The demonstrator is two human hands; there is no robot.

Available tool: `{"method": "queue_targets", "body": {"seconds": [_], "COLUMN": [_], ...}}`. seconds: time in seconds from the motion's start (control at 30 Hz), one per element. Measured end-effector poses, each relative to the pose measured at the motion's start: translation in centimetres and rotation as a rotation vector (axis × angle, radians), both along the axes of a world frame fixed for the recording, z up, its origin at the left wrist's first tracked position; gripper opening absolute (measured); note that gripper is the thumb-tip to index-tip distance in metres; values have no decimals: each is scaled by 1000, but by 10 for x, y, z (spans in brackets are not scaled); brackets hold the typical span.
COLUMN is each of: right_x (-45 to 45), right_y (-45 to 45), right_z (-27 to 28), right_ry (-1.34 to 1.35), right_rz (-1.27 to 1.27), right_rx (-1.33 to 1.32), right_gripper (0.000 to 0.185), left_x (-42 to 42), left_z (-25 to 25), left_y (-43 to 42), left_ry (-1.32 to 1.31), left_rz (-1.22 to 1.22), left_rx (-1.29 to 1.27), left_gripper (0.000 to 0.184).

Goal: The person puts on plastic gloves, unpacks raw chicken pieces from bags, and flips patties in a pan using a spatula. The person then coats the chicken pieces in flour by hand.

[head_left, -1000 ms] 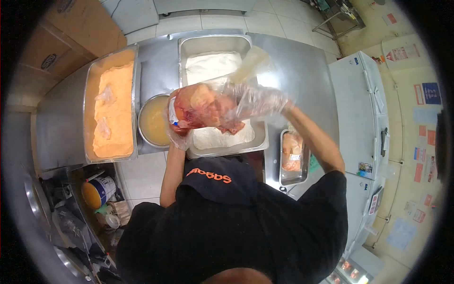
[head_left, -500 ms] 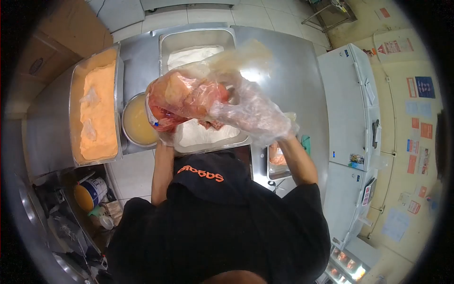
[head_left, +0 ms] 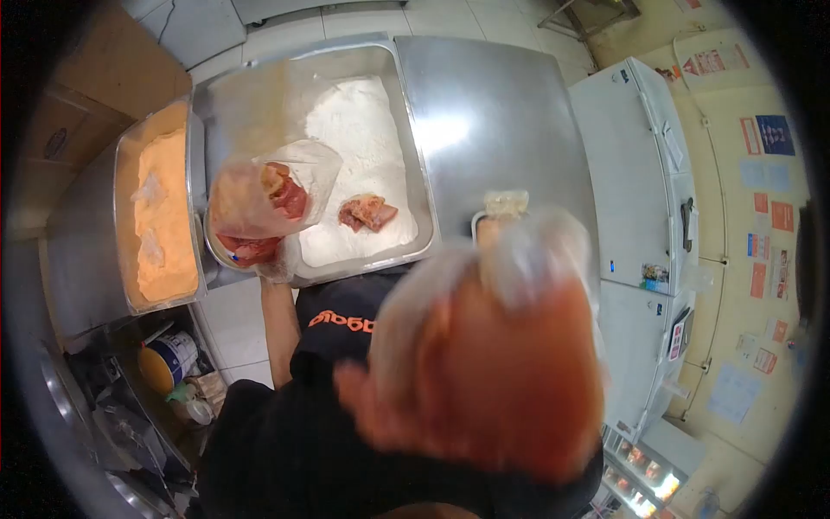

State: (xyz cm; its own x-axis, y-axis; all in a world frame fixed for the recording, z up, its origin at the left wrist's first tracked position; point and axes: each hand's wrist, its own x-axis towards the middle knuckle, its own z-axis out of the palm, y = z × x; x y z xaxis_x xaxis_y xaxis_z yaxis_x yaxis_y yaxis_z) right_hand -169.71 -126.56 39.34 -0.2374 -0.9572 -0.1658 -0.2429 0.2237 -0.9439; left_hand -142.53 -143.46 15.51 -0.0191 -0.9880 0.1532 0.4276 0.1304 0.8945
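Note:
My left hand point(head_left: 275, 266), in a clear glove, grips a clear plastic bag point(head_left: 246, 208) from below; most of its fingers are hidden. Raw chicken point(head_left: 285, 192) shows in the bag's mouth, which faces the flour tray. Close to the camera, my gloved right hand point(head_left: 540, 251) is closed on a large, blurred piece of raw chicken point(head_left: 519, 381), held up in front of my chest. A smaller piece of raw chicken point(head_left: 367, 213) lies on the white flour point(head_left: 359, 130) in the metal tray point(head_left: 417, 186).
To the left stands a metal tray point(head_left: 201, 251) of orange powder point(head_left: 164, 216) with crumpled clear plastic on it. A metal bowl point(head_left: 212, 246) is partly hidden behind the bag. The steel table point(head_left: 510, 112) extends right, toward white freezers point(head_left: 635, 173).
My right hand has left the bag and risen toward the camera with a piece of chicken. The bag has moved left and tilted. A small piece now shows on the flour.

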Motion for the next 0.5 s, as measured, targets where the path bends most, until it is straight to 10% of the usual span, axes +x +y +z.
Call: {"method": "queue_targets", "body": {"seconds": [0.5], "right_x": [-25], "right_y": [52], "right_z": [-1], "right_ry": [114], "right_rz": [-155], "right_rx": [37], "right_gripper": [42], "left_x": [-5], "left_z": [37], "left_y": [19], "left_ry": [-163], "left_rz": [55], "left_rx": [-75], "left_gripper": [79]}}
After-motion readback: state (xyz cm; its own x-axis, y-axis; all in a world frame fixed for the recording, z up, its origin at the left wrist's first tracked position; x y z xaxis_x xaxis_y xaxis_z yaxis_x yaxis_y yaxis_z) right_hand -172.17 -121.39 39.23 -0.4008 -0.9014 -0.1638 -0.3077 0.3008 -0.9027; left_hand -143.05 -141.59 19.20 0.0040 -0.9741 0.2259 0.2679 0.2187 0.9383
